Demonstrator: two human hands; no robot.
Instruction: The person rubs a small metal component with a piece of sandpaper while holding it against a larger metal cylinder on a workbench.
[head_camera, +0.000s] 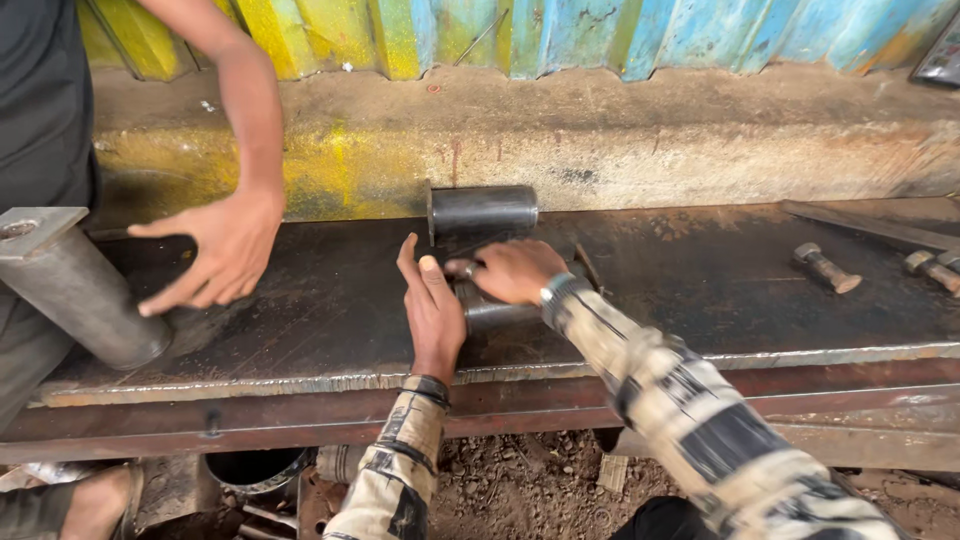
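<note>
At the centre of the frame a short steel cylinder lies on its side on the dark steel plate, near the plate's front edge. The right hand lies over its top, fingers curled down around it in a grip. The left hand stands on edge against the cylinder's left end, fingers straight and pressed together, thumb up, wrist bent back toward the checked sleeve. Just behind them, at the plate's rear edge, a second, darker cylinder lies on its side, apart from both hands. That makes two short cylinders on the plate. At the left edge of the frame a longer grey post with a flat square cap leans on the plate's left end. A co-worker's hand, fingers spread, hovers just right of the post, its arm reaching down from the upper left. At the right of the frame two bolts lie side by side, with part of a third at the edge.
</note>
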